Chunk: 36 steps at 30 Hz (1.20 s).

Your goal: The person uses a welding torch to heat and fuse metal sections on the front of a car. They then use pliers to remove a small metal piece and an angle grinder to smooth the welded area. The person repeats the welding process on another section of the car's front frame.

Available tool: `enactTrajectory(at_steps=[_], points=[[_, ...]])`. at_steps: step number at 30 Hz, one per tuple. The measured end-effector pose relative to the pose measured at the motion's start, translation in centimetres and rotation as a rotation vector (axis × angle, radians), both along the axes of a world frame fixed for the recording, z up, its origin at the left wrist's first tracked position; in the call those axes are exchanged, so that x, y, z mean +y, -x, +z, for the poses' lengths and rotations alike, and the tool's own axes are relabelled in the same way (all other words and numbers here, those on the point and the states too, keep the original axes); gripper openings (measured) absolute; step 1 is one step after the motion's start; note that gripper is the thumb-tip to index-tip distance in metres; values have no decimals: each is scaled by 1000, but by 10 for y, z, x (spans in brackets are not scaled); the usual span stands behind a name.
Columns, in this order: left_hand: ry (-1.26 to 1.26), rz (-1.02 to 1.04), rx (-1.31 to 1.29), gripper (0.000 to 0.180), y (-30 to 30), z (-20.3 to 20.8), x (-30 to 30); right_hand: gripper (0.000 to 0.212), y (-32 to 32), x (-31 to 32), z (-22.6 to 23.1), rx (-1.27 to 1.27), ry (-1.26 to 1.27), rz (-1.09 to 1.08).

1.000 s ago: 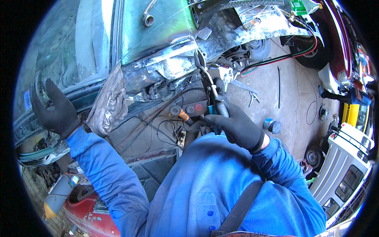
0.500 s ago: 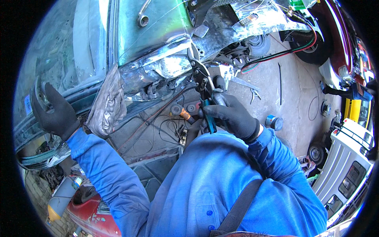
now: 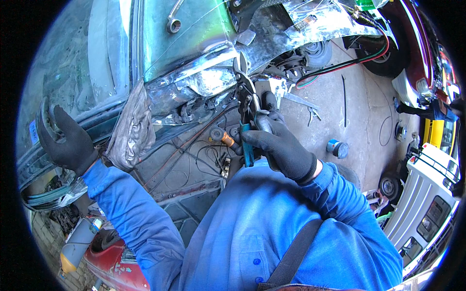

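My gloved right hand (image 3: 285,149) is wrapped round the teal handles of a pair of tin snips (image 3: 248,104). Their blades point away from me and stand parted, near the bare, scraped metal body panel (image 3: 208,80). At the far left, my gloved left hand (image 3: 70,140) lies at the lower edge of the windscreen (image 3: 73,72), thumb and fingers apart; I see nothing held in it. Between the two hands a grey cloth (image 3: 131,128) hangs over the edge of the car body. A ring spanner (image 3: 174,24) rests on the green-tinted glass beyond.
An orange angle grinder (image 3: 223,137) and cables lie on the floor below the panel. Farther right are locking pliers (image 3: 314,114), a blue can (image 3: 337,149) and red and green hoses (image 3: 359,62). A white van (image 3: 429,213) and another person (image 3: 434,112) are at the right.
My right hand has shifted slightly left and turned the snips more upright; their blades look more parted. The left hand has barely moved.
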<state>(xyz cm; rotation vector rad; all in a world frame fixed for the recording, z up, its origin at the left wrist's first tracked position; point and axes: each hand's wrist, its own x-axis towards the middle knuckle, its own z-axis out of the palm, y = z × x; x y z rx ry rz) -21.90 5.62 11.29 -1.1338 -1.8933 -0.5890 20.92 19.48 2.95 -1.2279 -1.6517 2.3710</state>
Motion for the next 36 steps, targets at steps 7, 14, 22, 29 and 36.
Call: enactTrajectory(at_steps=[7, 14, 22, 29, 36], points=[[-10, -14, 39, 32, -4, 1, 2, 37, 8, -11, 5, 61, 107, -121], [21, -39, 46, 31, 4, 3, -1, 36, 6, -10, 1, 67, -49, -35], [2, -29, 32, 31, 2, 0, -1, 32, 8, -13, 0, 104, -109, -36], [-11, -22, 13, 30, 0, 0, 0, 36, 13, -15, 3, 48, 2, -107], [-11, -13, 7, 31, -2, 1, 2, 36, 15, -15, 5, 65, 50, -136]])
